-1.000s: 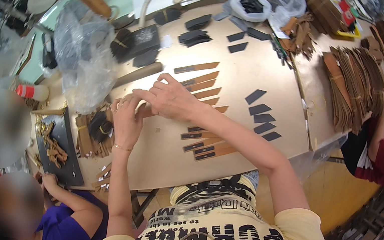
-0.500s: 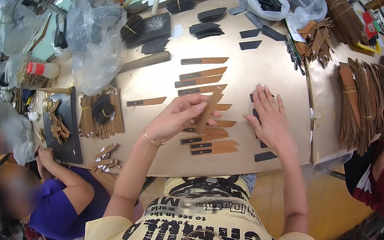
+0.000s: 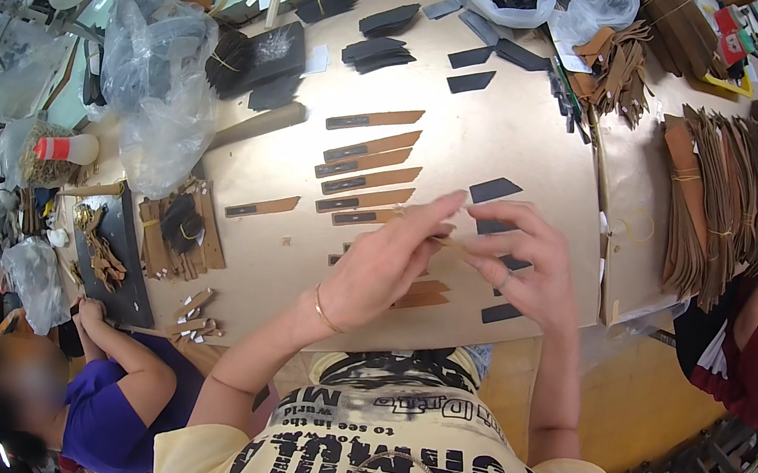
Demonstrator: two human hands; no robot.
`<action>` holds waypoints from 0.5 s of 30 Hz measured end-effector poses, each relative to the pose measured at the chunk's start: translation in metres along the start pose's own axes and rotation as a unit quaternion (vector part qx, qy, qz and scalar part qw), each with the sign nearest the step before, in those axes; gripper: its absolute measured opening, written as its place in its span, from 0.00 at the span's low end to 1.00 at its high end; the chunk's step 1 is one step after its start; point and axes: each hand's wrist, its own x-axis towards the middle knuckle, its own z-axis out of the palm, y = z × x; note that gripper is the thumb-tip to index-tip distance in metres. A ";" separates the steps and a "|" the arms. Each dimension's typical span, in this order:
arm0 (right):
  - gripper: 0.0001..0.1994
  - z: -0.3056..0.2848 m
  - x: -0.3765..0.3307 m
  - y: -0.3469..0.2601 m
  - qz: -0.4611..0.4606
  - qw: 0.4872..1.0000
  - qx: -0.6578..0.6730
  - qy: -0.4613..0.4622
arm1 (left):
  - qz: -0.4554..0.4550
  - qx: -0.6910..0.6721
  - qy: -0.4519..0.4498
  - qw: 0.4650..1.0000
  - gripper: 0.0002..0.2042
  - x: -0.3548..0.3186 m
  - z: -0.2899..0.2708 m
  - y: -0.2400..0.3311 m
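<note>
While fingertips meet: left hand [image 3: 387,263] and right hand [image 3: 523,261] pinching brown strip [image 3: 447,239].

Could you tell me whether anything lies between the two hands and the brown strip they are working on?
Nothing visible does. The left hand and right hand already meet on the brown strip above the table; the row of finished strips lies apart, farther away.

Clutter lying around the workbench
Clear plastic bags [image 3: 156,99] are slumping at the left, bundled brown strips [image 3: 717,193] are stacking up right, a co-worker in purple [image 3: 109,412] is sitting below
</note>
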 end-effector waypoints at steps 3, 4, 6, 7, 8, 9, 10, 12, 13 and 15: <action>0.10 0.004 -0.003 -0.003 -0.081 0.993 -0.081 0.021 | 0.043 -0.003 0.090 0.995 0.26 -0.001 0.006 -0.004; 0.10 0.005 -0.004 -0.004 -0.114 0.987 -0.109 0.022 | 0.059 -0.006 0.103 0.993 0.25 -0.001 0.008 -0.006; 0.10 0.007 -0.007 -0.004 -0.104 0.988 -0.117 0.009 | 0.071 -0.004 0.117 0.991 0.23 -0.002 0.009 -0.010; 0.10 0.008 -0.008 -0.004 -0.109 0.987 -0.122 0.005 | 0.069 0.002 0.118 0.991 0.22 -0.002 0.008 -0.011; 0.10 0.008 -0.008 -0.003 -0.103 0.988 -0.111 0.017 | 0.067 0.007 0.118 0.991 0.21 -0.001 0.008 -0.012; 0.10 0.008 -0.008 -0.002 -0.103 0.989 -0.102 0.028 | 0.055 0.003 0.122 0.991 0.19 -0.001 0.009 -0.012; 0.10 0.008 -0.008 -0.001 -0.102 0.990 -0.093 0.038 | 0.044 -0.001 0.127 0.991 0.17 0.000 0.010 -0.012; 0.08 0.008 -0.009 0.001 -0.100 0.992 -0.065 0.045 | 0.023 -0.007 0.131 0.991 0.14 0.000 0.012 -0.010; 0.07 0.008 -0.010 0.002 -0.099 0.993 -0.051 0.048 | 0.012 -0.009 0.131 0.991 0.13 -0.001 0.012 -0.009; 0.06 0.008 -0.012 0.005 -0.087 0.995 -0.017 0.055 | 0.008 -0.018 0.120 0.993 0.12 -0.001 0.014 -0.009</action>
